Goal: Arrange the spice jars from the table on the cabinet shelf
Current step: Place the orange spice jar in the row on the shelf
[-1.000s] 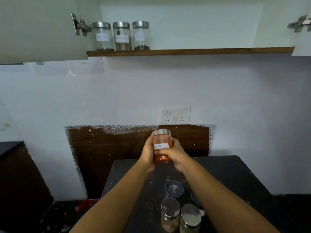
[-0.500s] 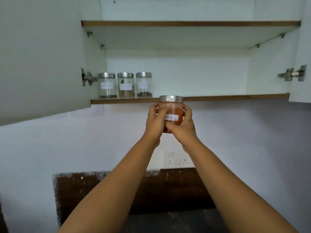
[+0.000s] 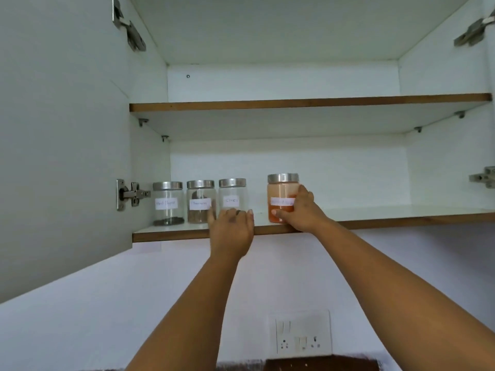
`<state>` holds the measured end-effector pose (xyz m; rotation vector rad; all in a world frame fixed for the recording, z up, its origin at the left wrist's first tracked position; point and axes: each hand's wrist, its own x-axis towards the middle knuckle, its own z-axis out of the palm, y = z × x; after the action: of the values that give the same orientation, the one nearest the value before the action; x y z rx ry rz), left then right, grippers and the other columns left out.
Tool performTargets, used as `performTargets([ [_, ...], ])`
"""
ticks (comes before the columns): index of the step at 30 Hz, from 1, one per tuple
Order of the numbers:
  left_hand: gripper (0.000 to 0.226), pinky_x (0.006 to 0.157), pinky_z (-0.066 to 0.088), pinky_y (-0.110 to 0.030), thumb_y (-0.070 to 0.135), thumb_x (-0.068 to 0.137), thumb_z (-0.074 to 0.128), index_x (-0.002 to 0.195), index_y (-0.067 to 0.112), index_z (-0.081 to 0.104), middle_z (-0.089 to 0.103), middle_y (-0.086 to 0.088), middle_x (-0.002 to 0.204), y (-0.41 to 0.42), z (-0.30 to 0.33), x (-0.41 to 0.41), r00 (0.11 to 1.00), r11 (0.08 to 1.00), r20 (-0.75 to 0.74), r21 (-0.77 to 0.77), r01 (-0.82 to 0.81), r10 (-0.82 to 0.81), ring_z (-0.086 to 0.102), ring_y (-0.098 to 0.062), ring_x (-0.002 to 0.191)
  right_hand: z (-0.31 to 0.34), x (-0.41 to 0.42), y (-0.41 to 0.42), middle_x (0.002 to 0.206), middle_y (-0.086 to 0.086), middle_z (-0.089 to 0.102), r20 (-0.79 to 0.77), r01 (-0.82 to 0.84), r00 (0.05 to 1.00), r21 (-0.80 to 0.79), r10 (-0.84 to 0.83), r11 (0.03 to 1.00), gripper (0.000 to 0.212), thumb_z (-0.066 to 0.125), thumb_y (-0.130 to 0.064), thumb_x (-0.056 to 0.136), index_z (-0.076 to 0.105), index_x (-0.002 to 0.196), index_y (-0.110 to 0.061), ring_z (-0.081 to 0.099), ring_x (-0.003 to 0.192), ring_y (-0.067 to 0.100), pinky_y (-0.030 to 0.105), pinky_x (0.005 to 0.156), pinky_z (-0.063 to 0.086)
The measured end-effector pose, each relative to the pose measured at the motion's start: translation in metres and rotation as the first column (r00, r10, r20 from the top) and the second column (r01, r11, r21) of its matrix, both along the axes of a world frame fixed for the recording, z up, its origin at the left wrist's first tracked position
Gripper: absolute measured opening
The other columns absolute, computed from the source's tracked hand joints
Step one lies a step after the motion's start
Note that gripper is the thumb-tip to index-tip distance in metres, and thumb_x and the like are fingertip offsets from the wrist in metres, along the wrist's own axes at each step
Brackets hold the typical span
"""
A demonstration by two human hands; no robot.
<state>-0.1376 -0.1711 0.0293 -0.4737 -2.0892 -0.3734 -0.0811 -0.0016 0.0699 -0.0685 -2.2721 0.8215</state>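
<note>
Now right hand [image 3: 301, 210] fingers curled round orange jar [image 3: 282, 195] on shelf [image 3: 401, 219]; left hand [image 3: 232, 231] fingers relaxed, holding nothing.

1. Location type: domestic kitchen.
2. Evidence: a white wall cabinet [image 3: 281, 81] with open hinged doors and two wood-edged shelves.
3. Evidence: labelled glass spice jars [image 3: 200, 201] with steel lids stand in a row on the lower shelf [image 3: 401, 217].
4. Evidence: a wall switch-and-socket plate [image 3: 301, 333] is mounted below the cabinet.

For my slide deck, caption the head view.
Right hand sets orange spice jar on lower cabinet shelf beside three jars.
</note>
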Motion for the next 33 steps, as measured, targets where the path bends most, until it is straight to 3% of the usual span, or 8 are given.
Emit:
performTargets([
  [2, 0.051, 0.082, 0.038, -0.036, 0.036, 0.097, 0.021, 0.084, 0.020, 0.067, 0.066, 0.004, 0.087, -0.002, -0.011, -0.012, 0.999, 1.000, -0.051, 0.001, -0.017, 0.017, 0.060, -0.018, 0.086, 0.002, -0.027, 0.006, 0.138, 0.011, 0.036, 0.096, 0.052, 0.994, -0.001, -0.052, 0.999, 0.091, 0.077, -0.041, 0.078, 0.022, 0.146, -0.013, 0.048, 0.124, 0.027, 0.038, 0.102, 0.042],
  [5, 0.049, 0.073, 0.033, -0.030, 0.036, 0.093, 0.020, 0.082, 0.022, 0.066, 0.065, 0.006, 0.084, 0.002, -0.008, -0.019, 0.993, 0.999, -0.105, 0.019, -0.049, 0.051, 0.058, -0.015, 0.082, 0.012, -0.061, 0.008, 0.138, 0.012, 0.039, 0.203, 0.075, 0.976, 0.014, -0.077, 0.997, 0.091, 0.078, -0.042, 0.077, 0.026, 0.144, -0.010, 0.046, 0.125, 0.027, 0.038, 0.104, 0.043],
  [13, 0.048, 0.078, 0.036, -0.030, 0.037, 0.094, 0.021, 0.090, 0.023, 0.067, 0.065, 0.006, 0.090, 0.002, -0.010, -0.023, 0.991, 0.999, -0.132, 0.025, -0.033, 0.036, 0.057, -0.014, 0.086, 0.016, -0.091, 0.013, 0.133, 0.008, 0.056, 0.320, -0.043, 0.947, 0.036, 0.029, 0.998, 0.074, 0.072, -0.052, 0.078, 0.047, 0.138, -0.016, 0.054, 0.118, 0.027, 0.039, 0.104, 0.043],
  [23, 0.056, 0.082, 0.034, -0.028, 0.040, 0.092, 0.012, 0.093, 0.023, 0.066, 0.066, 0.006, 0.095, 0.003, -0.013, -0.024, 0.988, 0.998, -0.145, 0.055, -0.037, 0.044, 0.057, -0.013, 0.092, 0.014, -0.097, 0.007, 0.141, 0.009, 0.048, 0.380, -0.010, 0.924, 0.149, -0.048, 0.989, 0.078, 0.070, -0.050, 0.082, 0.037, 0.145, -0.017, 0.049, 0.126, 0.028, 0.039, 0.108, 0.038],
  [33, 0.057, 0.082, 0.035, -0.028, 0.040, 0.091, 0.011, 0.095, 0.023, 0.065, 0.065, 0.005, 0.095, 0.003, -0.013, -0.023, 0.992, 0.998, -0.122, 0.047, -0.037, 0.042, 0.056, -0.012, 0.091, 0.013, -0.106, 0.009, 0.144, 0.010, 0.044, 0.414, -0.007, 0.910, 0.096, -0.034, 0.995, 0.082, 0.069, -0.053, 0.082, 0.032, 0.146, -0.017, 0.047, 0.129, 0.028, 0.041, 0.107, 0.037],
])
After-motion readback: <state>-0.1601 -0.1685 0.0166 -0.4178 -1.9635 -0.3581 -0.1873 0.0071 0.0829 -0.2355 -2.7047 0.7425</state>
